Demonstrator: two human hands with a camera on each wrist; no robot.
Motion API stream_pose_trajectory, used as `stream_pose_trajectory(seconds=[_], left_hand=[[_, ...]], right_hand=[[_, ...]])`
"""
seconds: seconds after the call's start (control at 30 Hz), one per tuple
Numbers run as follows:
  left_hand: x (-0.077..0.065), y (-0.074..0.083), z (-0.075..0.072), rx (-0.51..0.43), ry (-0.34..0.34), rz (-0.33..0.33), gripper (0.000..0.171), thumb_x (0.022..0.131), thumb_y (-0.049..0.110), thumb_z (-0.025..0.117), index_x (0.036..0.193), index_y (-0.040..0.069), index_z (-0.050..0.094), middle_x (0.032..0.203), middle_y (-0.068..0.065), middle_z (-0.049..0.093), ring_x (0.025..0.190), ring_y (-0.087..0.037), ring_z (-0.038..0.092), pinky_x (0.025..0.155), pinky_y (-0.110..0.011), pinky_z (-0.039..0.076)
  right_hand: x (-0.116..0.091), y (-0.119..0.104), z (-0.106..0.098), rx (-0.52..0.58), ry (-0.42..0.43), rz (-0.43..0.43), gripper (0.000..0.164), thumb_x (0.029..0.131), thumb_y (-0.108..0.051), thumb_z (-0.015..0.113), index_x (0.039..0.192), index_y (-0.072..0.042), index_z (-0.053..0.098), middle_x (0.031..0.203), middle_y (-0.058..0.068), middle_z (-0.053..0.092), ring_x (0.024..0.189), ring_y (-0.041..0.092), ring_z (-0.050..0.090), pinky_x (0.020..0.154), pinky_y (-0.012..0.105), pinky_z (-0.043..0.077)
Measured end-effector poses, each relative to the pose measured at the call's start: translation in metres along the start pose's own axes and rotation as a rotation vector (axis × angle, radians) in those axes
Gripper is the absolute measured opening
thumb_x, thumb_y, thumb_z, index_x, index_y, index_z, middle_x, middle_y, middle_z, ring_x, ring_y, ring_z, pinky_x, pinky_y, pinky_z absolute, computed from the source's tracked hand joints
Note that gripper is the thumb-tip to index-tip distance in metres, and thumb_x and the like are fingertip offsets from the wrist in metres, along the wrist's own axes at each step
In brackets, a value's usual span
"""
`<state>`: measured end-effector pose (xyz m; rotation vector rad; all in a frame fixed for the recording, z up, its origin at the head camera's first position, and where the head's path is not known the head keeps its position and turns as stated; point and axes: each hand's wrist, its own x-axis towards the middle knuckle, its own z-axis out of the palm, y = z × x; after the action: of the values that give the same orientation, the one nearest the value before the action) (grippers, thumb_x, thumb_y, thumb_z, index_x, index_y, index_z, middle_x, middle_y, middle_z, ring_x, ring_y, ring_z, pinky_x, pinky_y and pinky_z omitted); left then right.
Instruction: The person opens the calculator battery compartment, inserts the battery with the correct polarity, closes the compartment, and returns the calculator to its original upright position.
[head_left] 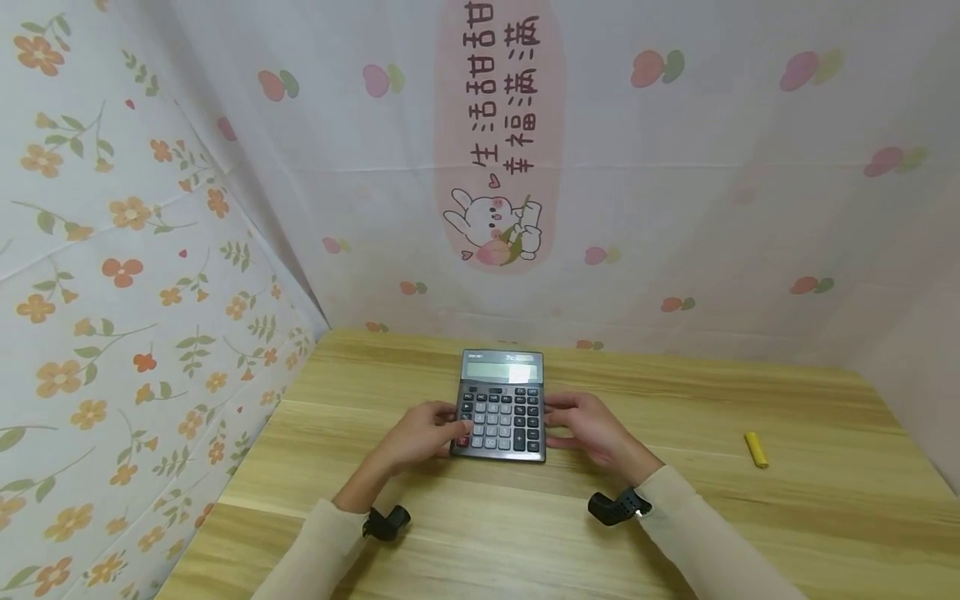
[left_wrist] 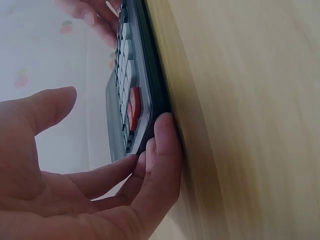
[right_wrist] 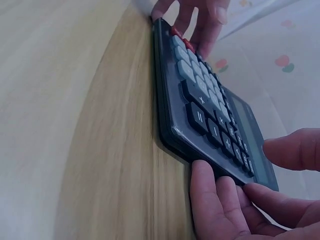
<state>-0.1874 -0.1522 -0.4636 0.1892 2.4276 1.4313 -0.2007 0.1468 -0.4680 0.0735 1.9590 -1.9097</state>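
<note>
A dark grey calculator (head_left: pixel 501 408) with grey and black keys, two red keys and a display along its far edge lies on the wooden table. My left hand (head_left: pixel 423 431) is at its left side; in the left wrist view the fingertips (left_wrist: pixel 165 131) touch the side edge low down, while the thumb (left_wrist: pixel 57 106) stays raised off the keys. At the opposite side is my right hand (head_left: pixel 592 427). Its fingertips (right_wrist: pixel 204 175) rest against the edge in the right wrist view, and the thumb (right_wrist: pixel 295 149) is lifted above the calculator.
A short yellow stick-like object (head_left: pixel 756 450) lies on the table (head_left: pixel 480 525) at the right. Behind the table hangs a printed white cloth (head_left: pixel 360 183) with a rabbit picture, and a flowered cloth (head_left: pixel 135 317) covers the left side. A black band-mounted device sits on each wrist.
</note>
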Motion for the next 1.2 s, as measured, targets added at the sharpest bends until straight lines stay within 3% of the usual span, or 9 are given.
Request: stream_pose_trajectory(seconds=[0.23, 0.67, 1.2], left_hand=[[-0.002, 0.006, 0.009, -0.072, -0.058, -0.005, 0.068, 0.103, 0.031, 0.079, 0.149, -0.015, 0.056, 0.141, -0.026, 0.063, 0.112, -0.031, 0.072, 0.081, -0.04, 0.066], [0.001, 0.016, 0.027, -0.093, -0.147, 0.007, 0.07, 0.105, 0.028, 0.077, 0.154, -0.014, 0.051, 0.124, -0.017, 0.062, 0.102, -0.025, 0.071, 0.077, -0.038, 0.066], [-0.001, 0.024, 0.045, -0.137, -0.204, 0.027, 0.07, 0.103, 0.024, 0.078, 0.154, -0.014, 0.049, 0.121, -0.017, 0.062, 0.095, -0.026, 0.072, 0.074, -0.04, 0.067]], right_hand=[[-0.012, 0.004, -0.013, -0.001, 0.01, 0.01, 0.053, 0.104, 0.008, 0.055, 0.155, 0.02, 0.044, 0.153, 0.037, 0.05, 0.125, 0.037, 0.064, 0.095, 0.047, 0.063], [-0.035, 0.008, -0.03, -0.007, 0.014, 0.01, 0.055, 0.104, 0.008, 0.053, 0.155, 0.022, 0.041, 0.152, 0.038, 0.047, 0.125, 0.038, 0.064, 0.097, 0.05, 0.062], [-0.059, 0.016, -0.051, -0.03, 0.024, 0.009, 0.056, 0.105, 0.005, 0.055, 0.156, 0.023, 0.039, 0.154, 0.039, 0.046, 0.121, 0.034, 0.067, 0.096, 0.049, 0.062]])
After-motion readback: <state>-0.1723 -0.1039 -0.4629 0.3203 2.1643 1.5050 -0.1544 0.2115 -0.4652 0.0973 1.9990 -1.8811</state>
